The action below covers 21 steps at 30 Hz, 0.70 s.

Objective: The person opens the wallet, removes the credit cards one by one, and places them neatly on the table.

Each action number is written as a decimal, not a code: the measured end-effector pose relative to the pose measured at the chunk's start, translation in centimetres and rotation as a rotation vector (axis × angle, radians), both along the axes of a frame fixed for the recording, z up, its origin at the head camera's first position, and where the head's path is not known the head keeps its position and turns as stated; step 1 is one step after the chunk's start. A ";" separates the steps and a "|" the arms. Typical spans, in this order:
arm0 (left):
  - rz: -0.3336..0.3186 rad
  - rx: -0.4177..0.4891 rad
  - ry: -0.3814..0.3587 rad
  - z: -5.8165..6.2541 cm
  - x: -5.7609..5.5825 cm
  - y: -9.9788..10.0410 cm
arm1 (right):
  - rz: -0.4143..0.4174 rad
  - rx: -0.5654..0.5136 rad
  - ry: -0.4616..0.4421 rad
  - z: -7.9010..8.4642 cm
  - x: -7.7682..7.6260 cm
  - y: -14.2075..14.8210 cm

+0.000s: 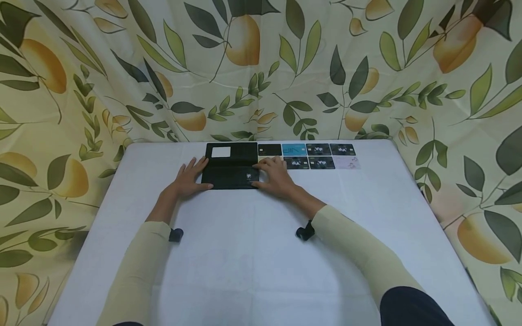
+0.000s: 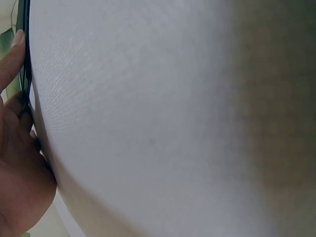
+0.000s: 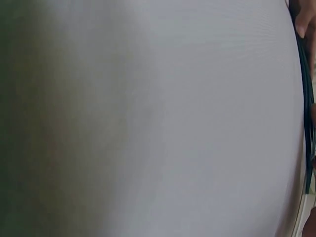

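A black wallet (image 1: pixel 230 177) lies unfolded near the far table edge, a white rectangle in its upper half. At the right end of its lower half shows a black card (image 1: pixel 248 175) with light lettering, its left part hidden. My left hand (image 1: pixel 188 177) rests on the wallet's left side, fingers spread and thumb at the lower edge. With the thumb and bent index finger of my right hand (image 1: pixel 277 178), I pinch the card at the wallet's right edge. The left wrist view shows the wallet's thin edge (image 2: pixel 26 44) beside my thumb; the right wrist view catches fingertips along the wallet (image 3: pixel 307 108).
Two rows of cards stretch right of the wallet: several black ones (image 1: pixel 321 163), a blue one (image 1: pixel 294 149) and a pale pink one (image 1: pixel 346 162). My right hand partly covers the lower row. White cloth (image 1: pixel 253 253) covers the table; a patterned curtain (image 1: pixel 261 99) hangs behind.
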State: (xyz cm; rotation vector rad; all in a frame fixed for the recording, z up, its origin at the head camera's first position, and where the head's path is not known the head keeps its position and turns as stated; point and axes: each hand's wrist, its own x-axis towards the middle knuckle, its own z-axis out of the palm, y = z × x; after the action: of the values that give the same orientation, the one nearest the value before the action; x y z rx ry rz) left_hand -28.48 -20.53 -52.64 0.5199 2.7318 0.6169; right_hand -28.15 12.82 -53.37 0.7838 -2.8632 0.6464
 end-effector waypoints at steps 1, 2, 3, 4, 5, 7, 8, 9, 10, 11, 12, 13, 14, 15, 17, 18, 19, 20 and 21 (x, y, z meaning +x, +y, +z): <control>-0.001 0.000 -0.001 -0.1 -0.1 0.0 | 0.001 0.010 -0.004 0.1 0.0 -0.2; -0.002 -0.001 -0.002 -0.2 -0.1 -0.1 | 0.002 0.017 -0.007 0.1 0.0 -0.3; -0.002 0.000 -0.004 -0.2 -0.2 -0.1 | 0.002 0.029 -0.008 0.2 -0.1 -0.4; -0.002 0.001 -0.005 -0.3 -0.2 -0.1 | 0.001 0.042 -0.009 0.2 -0.1 -0.5; -0.003 0.001 -0.005 -0.3 -0.3 -0.2 | 0.002 0.047 -0.011 0.2 -0.2 -0.6; -0.002 0.002 -0.006 -0.3 -0.3 -0.2 | 0.002 0.058 -0.009 0.3 -0.2 -0.6; 0.000 0.003 -0.005 -0.3 -0.2 -0.1 | 0.000 0.061 -0.006 0.3 -0.2 -0.6; 0.003 0.005 -0.005 -0.3 -0.1 -0.1 | -0.004 0.065 -0.005 0.3 -0.2 -0.6; 0.004 0.005 -0.004 -0.2 -0.1 -0.1 | -0.007 0.065 -0.004 0.3 -0.2 -0.6; 0.005 0.005 -0.003 -0.2 -0.1 -0.1 | -0.009 0.064 -0.004 0.3 -0.1 -0.6; 0.007 0.006 -0.003 -0.1 0.0 0.0 | -0.011 0.063 -0.006 0.3 -0.1 -0.6; 0.006 0.003 -0.001 -0.2 0.0 0.0 | -0.011 0.061 -0.008 0.3 -0.1 -0.6; 0.008 0.000 -0.001 -0.2 0.0 -0.1 | -0.010 0.059 -0.011 0.3 -0.1 -0.5; 0.009 0.000 -0.001 -0.2 0.0 -0.1 | -0.009 0.056 -0.014 0.2 -0.1 -0.5; 0.009 -0.003 0.003 -0.2 0.0 -0.1 | -0.002 0.054 -0.018 0.2 -0.1 -0.5; 0.010 -0.006 0.004 -0.2 0.0 -0.1 | 0.001 0.056 -0.019 0.2 -0.1 -0.5; 0.009 -0.007 0.006 -0.3 0.0 -0.1 | 0.003 0.058 -0.019 0.2 -0.2 -0.4; 0.009 -0.004 0.007 -0.3 0.0 -0.1 | 0.004 0.058 -0.020 0.2 -0.2 -0.4; 0.006 -0.002 0.009 -0.3 -0.1 -0.1 | 0.003 0.061 -0.020 0.2 -0.2 -0.3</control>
State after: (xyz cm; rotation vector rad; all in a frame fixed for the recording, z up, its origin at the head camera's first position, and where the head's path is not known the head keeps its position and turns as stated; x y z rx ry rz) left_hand -28.54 -20.63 -52.96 0.5156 2.7429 0.6154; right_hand -28.35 12.49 -53.16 0.7945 -2.9134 0.5726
